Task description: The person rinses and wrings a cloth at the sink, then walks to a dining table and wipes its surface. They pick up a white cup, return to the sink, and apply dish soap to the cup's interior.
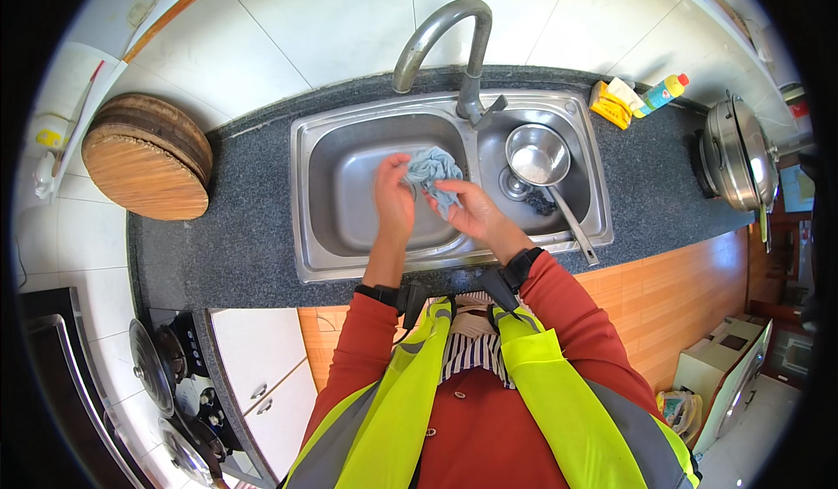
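A crumpled light-blue cloth (433, 165) is held between my two hands over the left bowl of a stainless steel double sink (347, 227). My left hand (394, 194) touches the cloth's left edge with its fingertips. My right hand (466, 209) grips the cloth's lower right part between thumb and fingers. Above and behind the hands arches a metal faucet (481, 37). In the right bowl stands a steel saucepan (538, 155), its handle resting over the front rim, with a dark scourer (541, 202) beside it.
Round wooden chopping boards (144, 161) lean on the wall at left. A yellow tissue pack (611, 105), a bottle with a red cap (660, 96) and a steel pot (733, 152) stand on the right of the granite counter (252, 227). A stove (196, 397) with lidded pans is at lower left.
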`<state>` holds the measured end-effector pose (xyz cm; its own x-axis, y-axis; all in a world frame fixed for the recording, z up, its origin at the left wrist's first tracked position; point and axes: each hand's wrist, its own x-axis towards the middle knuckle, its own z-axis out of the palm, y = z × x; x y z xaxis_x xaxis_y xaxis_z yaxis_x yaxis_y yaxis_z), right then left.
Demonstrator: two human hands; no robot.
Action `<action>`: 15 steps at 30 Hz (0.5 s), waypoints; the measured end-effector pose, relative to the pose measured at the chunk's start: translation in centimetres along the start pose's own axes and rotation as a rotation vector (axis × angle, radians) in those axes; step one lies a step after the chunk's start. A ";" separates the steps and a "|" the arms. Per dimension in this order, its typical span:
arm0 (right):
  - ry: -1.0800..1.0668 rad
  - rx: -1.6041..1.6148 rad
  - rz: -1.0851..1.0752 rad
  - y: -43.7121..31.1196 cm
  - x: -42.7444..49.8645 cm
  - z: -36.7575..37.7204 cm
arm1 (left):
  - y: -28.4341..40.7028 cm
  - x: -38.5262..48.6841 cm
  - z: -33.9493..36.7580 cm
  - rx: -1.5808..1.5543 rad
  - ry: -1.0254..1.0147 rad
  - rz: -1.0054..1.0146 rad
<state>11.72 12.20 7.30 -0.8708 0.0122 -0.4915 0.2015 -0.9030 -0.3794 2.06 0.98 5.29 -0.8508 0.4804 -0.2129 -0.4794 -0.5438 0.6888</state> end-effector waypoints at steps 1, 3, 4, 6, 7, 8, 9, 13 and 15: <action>-0.096 0.052 0.006 -0.4 -0.3 0.2 | 0.2 -0.7 0.2 0.232 -0.050 -0.012; -0.215 0.158 0.010 -1.2 -0.9 0.4 | 0.5 -2.2 0.8 0.680 -0.149 -0.013; -0.107 0.108 0.008 -1.4 -1.1 0.4 | 0.7 -2.7 1.1 0.688 -0.224 0.005; -0.129 0.059 -0.015 -1.7 -1.3 0.2 | 1.2 -3.4 1.7 0.679 -0.391 0.088; -0.060 -0.075 -0.017 -1.8 -1.3 -0.1 | 1.6 -3.5 1.8 0.654 -0.382 0.048; -0.061 -0.200 -0.020 -2.0 -1.3 -0.4 | 2.1 -3.5 1.9 0.636 -0.385 0.002; 0.003 -0.338 -0.009 -2.1 -1.2 -0.7 | 2.6 -3.4 1.9 0.618 -0.388 -0.045; -0.052 -0.463 0.081 -2.6 -1.2 -1.7 | 3.5 -3.3 2.2 1.249 -0.397 0.275; -0.073 -0.512 0.161 -2.5 -1.2 -1.6 | 3.3 -3.4 2.4 1.506 -0.632 0.603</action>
<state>12.98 15.10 7.61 -0.8360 -0.1557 -0.5263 0.5121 -0.5659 -0.6461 3.90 -0.80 9.96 -0.4358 0.8402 0.3228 0.7618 0.1534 0.6294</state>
